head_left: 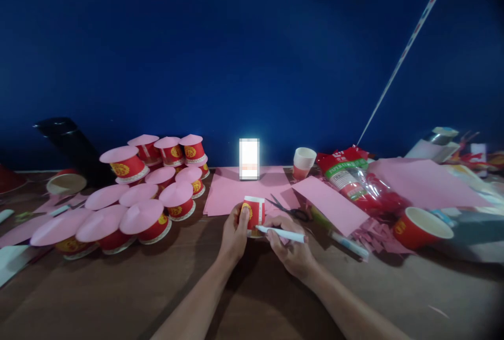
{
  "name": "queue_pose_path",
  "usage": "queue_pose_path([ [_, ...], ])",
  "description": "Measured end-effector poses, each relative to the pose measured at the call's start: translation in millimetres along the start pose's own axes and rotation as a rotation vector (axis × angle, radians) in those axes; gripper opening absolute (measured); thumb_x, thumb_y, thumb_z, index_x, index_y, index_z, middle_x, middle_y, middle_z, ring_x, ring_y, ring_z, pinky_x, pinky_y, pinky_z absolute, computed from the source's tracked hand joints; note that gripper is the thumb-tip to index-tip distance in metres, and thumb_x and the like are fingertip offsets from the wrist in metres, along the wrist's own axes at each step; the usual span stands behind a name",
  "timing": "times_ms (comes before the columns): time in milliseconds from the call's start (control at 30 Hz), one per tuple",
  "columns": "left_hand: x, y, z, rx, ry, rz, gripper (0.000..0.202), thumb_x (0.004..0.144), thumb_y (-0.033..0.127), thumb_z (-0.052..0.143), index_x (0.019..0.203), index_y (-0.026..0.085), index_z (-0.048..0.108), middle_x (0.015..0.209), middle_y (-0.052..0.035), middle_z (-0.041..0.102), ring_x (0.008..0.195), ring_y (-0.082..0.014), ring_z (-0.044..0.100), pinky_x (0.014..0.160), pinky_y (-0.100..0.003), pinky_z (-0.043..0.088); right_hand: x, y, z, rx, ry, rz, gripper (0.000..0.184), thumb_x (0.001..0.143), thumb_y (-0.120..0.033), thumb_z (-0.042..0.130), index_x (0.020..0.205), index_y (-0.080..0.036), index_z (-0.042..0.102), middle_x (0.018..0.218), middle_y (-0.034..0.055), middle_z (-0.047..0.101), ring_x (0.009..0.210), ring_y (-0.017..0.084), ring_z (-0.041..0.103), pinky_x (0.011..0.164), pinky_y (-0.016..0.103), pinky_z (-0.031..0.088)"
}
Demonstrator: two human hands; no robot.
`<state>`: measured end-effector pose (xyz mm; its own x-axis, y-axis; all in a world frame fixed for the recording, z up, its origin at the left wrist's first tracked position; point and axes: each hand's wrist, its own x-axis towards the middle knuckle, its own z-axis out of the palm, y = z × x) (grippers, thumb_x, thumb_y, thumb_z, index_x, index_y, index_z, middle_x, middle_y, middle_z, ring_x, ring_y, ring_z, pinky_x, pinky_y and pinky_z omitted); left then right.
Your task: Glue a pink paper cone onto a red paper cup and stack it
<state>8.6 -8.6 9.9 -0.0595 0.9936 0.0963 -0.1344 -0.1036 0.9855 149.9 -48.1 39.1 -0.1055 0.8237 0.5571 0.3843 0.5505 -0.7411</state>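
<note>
A red paper cup [256,213] with a gold emblem and a white strip is held by my left hand [237,230], its fingers closed around the left side. My right hand [289,248] is closed on a white marker pen [289,235], whose tip points left at the lower part of the cup. Whether the tip touches the cup I cannot tell. Black scissors [289,209] lie just beyond my right hand. Pink paper sheets [220,193] lie flat behind the cup.
Several red cups with pink cone tops [142,216] stand grouped at left, some stacked. A lit phone [249,159] stands behind the sheets. At right are a white-and-red cup [304,161], a red-and-green packet [346,177], a red cup [423,229] and pink paper scraps [384,240].
</note>
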Motion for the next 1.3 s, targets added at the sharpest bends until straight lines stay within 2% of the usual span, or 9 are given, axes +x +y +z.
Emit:
queue_pose_path([
  [100,0,1,0.1,-0.005,0.001,-0.007,0.036,0.080,0.049,0.050,0.095,0.017,0.057,0.075,-0.0004,0.061,0.066,-0.0125,0.054,0.064,-0.023,0.045,0,1,0,0.008,-0.012,0.037,0.011,0.082,-0.017,0.050,0.076,-0.018,0.059,0.068,0.0004,0.062,0.062,0.013,0.057,0.060,0.023,0.045],
  [233,0,0,-0.2,-0.010,0.001,-0.005,0.034,0.081,0.048,0.050,0.093,0.017,0.057,0.076,-0.0005,0.060,0.067,-0.0121,0.054,0.064,-0.023,0.045,-1,2,0,-0.010,0.024,0.051,0.011,0.083,-0.020,0.051,0.081,-0.018,0.061,0.072,0.0014,0.064,0.066,0.014,0.058,0.064,0.024,0.046],
  [433,0,-2,-0.3,-0.009,0.008,-0.019,0.036,0.080,0.048,0.050,0.097,0.017,0.057,0.079,-0.0021,0.063,0.071,-0.0137,0.057,0.066,-0.024,0.046,-2,1,1,0.004,-0.018,0.054,0.012,0.083,-0.019,0.049,0.079,-0.018,0.061,0.068,0.0003,0.062,0.061,0.013,0.057,0.059,0.023,0.045],
  [600,0,-2,0.2,-0.020,-0.003,-0.023,0.035,0.080,0.049,0.050,0.096,0.018,0.057,0.078,-0.0014,0.062,0.070,-0.0137,0.057,0.066,-0.024,0.046,-1,1,1,0.014,0.005,0.034,0.010,0.082,-0.019,0.051,0.082,-0.018,0.062,0.074,0.0016,0.065,0.068,0.014,0.059,0.065,0.024,0.046],
  [800,-2,1,0.5,0.001,-0.024,-0.004,0.035,0.082,0.048,0.049,0.096,0.018,0.057,0.078,-0.0009,0.061,0.070,-0.0134,0.056,0.066,-0.024,0.046,-1,1,1,0.005,0.037,0.029,0.011,0.083,-0.020,0.051,0.085,-0.018,0.062,0.076,0.0021,0.065,0.069,0.014,0.060,0.066,0.024,0.047],
  [1033,-1,2,1.3,0.011,0.012,-0.020,0.039,0.080,0.050,0.050,0.098,0.016,0.058,0.080,-0.0035,0.064,0.071,-0.0154,0.058,0.067,-0.026,0.047,0,-3,-1,0.018,0.003,0.048,0.011,0.080,-0.020,0.051,0.075,-0.018,0.060,0.066,0.0006,0.062,0.062,0.014,0.057,0.063,0.025,0.047],
  [1300,1,-4,0.0,-0.051,0.007,-0.028,0.039,0.079,0.050,0.051,0.097,0.016,0.056,0.076,-0.0025,0.063,0.066,-0.0144,0.058,0.063,-0.025,0.047,-8,11,0,0.105,-0.013,0.118,0.012,0.084,-0.022,0.049,0.085,-0.017,0.059,0.076,0.0046,0.064,0.067,0.016,0.059,0.063,0.026,0.047],
])
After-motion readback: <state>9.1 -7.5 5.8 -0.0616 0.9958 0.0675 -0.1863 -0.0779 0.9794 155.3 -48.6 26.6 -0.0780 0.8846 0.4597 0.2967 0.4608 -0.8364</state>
